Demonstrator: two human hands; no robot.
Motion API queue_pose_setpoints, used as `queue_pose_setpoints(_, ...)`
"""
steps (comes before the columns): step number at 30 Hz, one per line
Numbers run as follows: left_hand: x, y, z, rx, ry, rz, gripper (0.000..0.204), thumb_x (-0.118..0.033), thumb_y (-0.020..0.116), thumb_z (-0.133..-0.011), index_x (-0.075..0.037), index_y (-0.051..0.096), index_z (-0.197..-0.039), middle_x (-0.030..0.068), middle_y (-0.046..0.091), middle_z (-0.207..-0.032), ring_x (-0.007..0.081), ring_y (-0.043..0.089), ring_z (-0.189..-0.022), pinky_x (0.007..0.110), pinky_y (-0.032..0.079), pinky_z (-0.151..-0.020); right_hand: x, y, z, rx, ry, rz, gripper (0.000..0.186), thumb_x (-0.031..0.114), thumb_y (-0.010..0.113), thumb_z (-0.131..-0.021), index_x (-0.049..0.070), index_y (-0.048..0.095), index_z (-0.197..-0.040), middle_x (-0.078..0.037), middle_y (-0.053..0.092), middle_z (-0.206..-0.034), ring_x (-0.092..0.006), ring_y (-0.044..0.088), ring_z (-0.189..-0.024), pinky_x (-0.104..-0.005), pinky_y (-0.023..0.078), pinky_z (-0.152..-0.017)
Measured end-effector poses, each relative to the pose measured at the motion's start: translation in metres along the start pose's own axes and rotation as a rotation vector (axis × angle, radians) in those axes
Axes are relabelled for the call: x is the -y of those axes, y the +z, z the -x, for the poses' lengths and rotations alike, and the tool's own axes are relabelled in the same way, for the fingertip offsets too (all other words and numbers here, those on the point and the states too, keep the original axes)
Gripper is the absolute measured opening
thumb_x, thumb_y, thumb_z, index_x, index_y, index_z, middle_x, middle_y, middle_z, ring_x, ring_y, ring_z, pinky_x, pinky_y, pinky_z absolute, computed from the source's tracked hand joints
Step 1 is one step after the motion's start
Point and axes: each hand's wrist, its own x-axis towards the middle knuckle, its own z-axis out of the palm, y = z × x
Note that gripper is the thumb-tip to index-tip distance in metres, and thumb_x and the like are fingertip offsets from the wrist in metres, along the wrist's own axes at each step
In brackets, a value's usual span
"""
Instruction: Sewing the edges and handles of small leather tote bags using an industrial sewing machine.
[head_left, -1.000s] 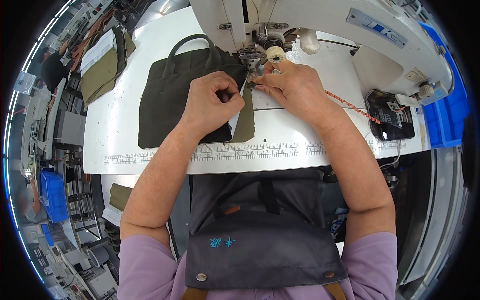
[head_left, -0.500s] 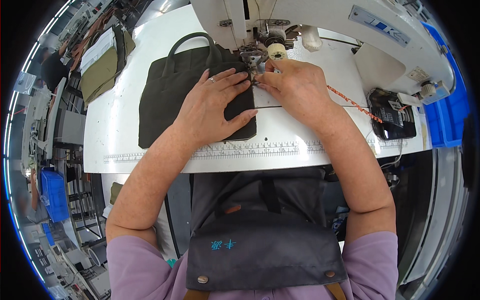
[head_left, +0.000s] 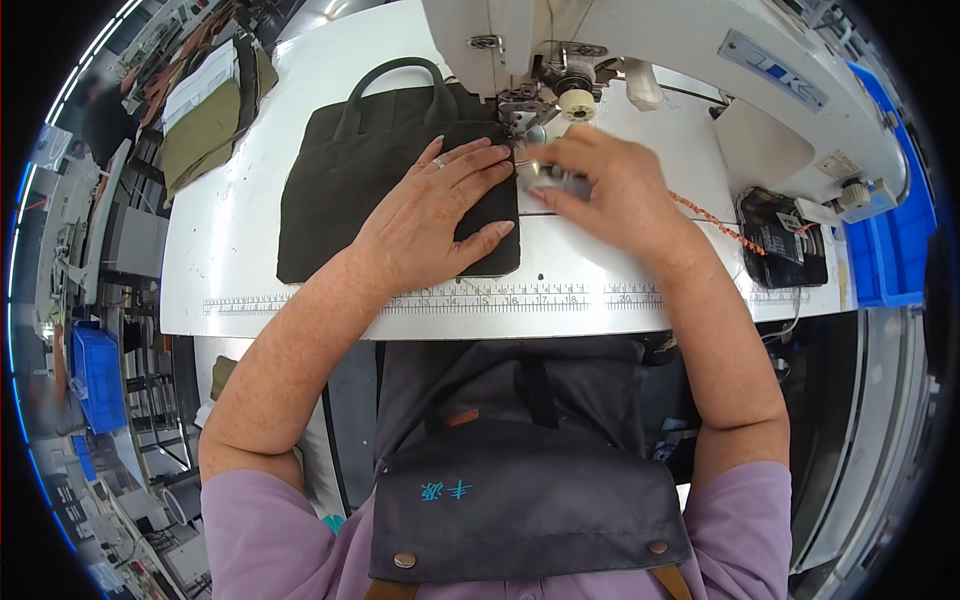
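Note:
A dark fabric bag piece with a looped handle lies flat on the white sewing table. My left hand, a ring on one finger, rests on it with fingers stretched out and thumb apart. Its fingertips reach the piece's right edge, just below the presser foot area of the sewing machine. Beside that edge, my right hand is blurred by motion. Its fingers are bent around a small greyish, shiny thing, too smeared to name.
A printed ruler strip runs along the table's front edge. To the right lie a phone-like black device and an orange coiled cord. Stacked fabric pieces are at the left; blue bins stand beyond the table.
My right hand has drawn back slightly from the needle area, toward the right and nearer me; a shiny thing now shows at its fingers. The left hand stays on the bag piece.

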Motion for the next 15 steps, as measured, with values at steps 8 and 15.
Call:
queue_pose_setpoints(8,0.002,-0.001,-0.001,-0.009,-0.016,0.056,0.055,-0.028,0.073,-0.091,-0.003,0.061,-0.138,0.0112,0.056,-0.148,0.0301,0.050,-0.141,0.054,0.032,-0.123,0.005,0.006,0.001,0.083,-0.107,0.187,0.036,0.020,0.077,-0.077,0.017,0.077,-0.113,-0.003,0.064,-0.090,-0.0263,0.069,-0.078,-0.0419,0.054,-0.066)
queue_pose_setpoints(15,0.016,0.002,-0.016,-0.035,-0.031,0.062,0.056,-0.025,0.075,-0.087,-0.001,0.063,-0.136,0.0151,0.059,-0.142,0.0328,0.054,-0.135,0.054,0.034,-0.122,0.007,0.009,-0.005,0.111,-0.021,0.275,0.039,0.021,0.075,-0.081,0.016,0.074,-0.120,-0.004,0.063,-0.090,-0.0265,0.070,-0.078,-0.0424,0.055,-0.067)
